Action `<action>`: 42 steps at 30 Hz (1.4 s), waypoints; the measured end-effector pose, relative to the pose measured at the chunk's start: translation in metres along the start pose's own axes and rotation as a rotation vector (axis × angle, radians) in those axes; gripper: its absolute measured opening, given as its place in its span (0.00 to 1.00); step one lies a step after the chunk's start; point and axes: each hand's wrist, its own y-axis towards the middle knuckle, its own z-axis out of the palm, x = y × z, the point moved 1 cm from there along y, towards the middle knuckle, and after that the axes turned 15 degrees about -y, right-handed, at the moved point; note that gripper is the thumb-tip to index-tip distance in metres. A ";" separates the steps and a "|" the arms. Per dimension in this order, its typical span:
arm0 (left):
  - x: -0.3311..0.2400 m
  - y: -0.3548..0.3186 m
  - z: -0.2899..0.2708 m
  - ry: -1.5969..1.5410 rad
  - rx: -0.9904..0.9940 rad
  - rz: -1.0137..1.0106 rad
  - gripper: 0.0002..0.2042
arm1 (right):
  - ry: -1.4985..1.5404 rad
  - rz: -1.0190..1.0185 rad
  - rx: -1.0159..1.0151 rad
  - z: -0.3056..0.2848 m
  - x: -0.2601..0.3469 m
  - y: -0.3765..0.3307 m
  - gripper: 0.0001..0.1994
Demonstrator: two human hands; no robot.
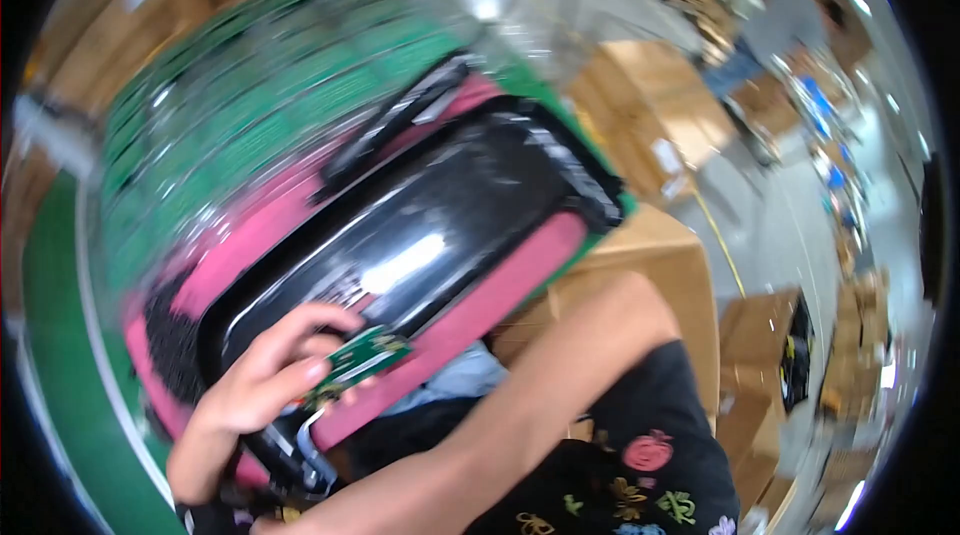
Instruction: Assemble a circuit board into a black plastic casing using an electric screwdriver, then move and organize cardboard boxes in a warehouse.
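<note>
My left hand (265, 370) is closed on a small green circuit board (365, 353), pinching it between thumb and fingers. The board is above the near edge of a long, glossy black tray (480, 175), which lies slantwise on a pink mat (540, 260). My right forearm (490, 455) crosses the lower part of the view toward the bottom left, and the right hand itself is outside the picture. A shiny bent metal piece (315, 455) shows just below the board, too blurred to name.
Behind the tray stand green trays under clear plastic (270, 75). A long black bar-like piece (390, 125) lies beside it. Dark small pieces (172, 335) are heaped at the mat's left end. Cardboard boxes (650, 115) stand right; a person (780, 30) bends farther off.
</note>
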 end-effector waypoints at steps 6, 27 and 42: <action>-0.007 -0.006 0.004 0.209 0.097 -0.059 0.17 | -0.159 0.192 0.007 0.012 0.003 -0.041 0.12; -0.015 -0.021 0.003 0.416 -0.028 -0.049 0.17 | 0.157 0.760 0.117 0.020 -0.028 -0.103 0.24; -0.005 -0.014 -0.019 1.317 -0.546 0.170 0.28 | 0.515 1.036 0.213 0.083 -0.074 -0.125 0.27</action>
